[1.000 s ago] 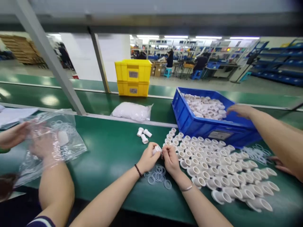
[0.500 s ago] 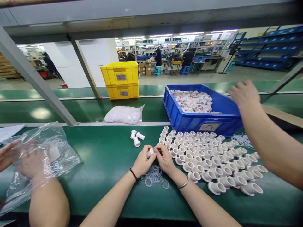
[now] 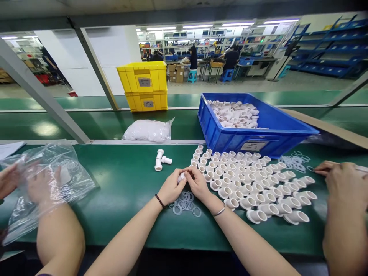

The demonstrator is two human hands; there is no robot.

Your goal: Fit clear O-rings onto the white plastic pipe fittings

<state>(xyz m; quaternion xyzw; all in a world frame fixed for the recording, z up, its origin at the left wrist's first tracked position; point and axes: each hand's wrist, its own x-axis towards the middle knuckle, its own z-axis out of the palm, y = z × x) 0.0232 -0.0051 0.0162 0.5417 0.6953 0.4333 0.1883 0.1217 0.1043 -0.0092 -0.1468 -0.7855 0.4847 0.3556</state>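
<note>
My left hand point(image 3: 170, 188) and my right hand point(image 3: 197, 183) meet above the green table point(image 3: 129, 191), both pinched round one small white plastic fitting point(image 3: 181, 177). Just below them lies a loose pile of clear rubber rings point(image 3: 185, 202). To the right, several white fittings point(image 3: 250, 184) stand in rows, open ends up. Three more white fittings point(image 3: 161, 160) lie apart to the upper left of my hands.
A blue crate point(image 3: 230, 142) of white fittings stands behind the rows, more clear rings point(image 3: 294, 161) beside it. A white bag point(image 3: 148, 131) and yellow crates point(image 3: 143, 86) lie further back. A co-worker's hands point(image 3: 37, 184) hold a clear plastic bag at left; another's hand point(image 3: 342, 184) rests at right.
The person at right has drawn the hand back from the blue crate down to the table. My hands stay together on the fitting. The view has shifted slightly.
</note>
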